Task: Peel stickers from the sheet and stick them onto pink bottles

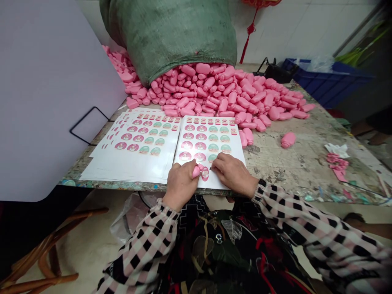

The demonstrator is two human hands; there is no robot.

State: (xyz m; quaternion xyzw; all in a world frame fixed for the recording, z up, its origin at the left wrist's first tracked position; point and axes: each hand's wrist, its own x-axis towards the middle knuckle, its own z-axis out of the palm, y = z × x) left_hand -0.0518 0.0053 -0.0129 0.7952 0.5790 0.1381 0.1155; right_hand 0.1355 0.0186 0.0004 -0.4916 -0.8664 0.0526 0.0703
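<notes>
My left hand (pixel 181 181) is closed around a small pink plastic bottle (pixel 196 171) at the near edge of the right-hand sticker sheet (pixel 239 153). Just right of that bottle is a pink oval sticker (pixel 205 174); I cannot tell whether it touches the bottle. My right hand (pixel 231 171) rests low on the same sheet, thumb and fingers pinched together beside the green stickers. A small dark tip shows at its fingertips, too small to name. The sheet carries rows of pink and green half-round stickers, with small red ones along its top.
More sticker sheets (pixel 147 163) lie fanned out to the left. Behind them, pink bottles (pixel 211 92) spill from a green sack (pixel 177 32). One loose bottle (pixel 288 140) lies to the right, near crumpled white tissue (pixel 337 150). A blue crate (pixel 330 83) stands back right; a pale panel (pixel 55 90) rises left.
</notes>
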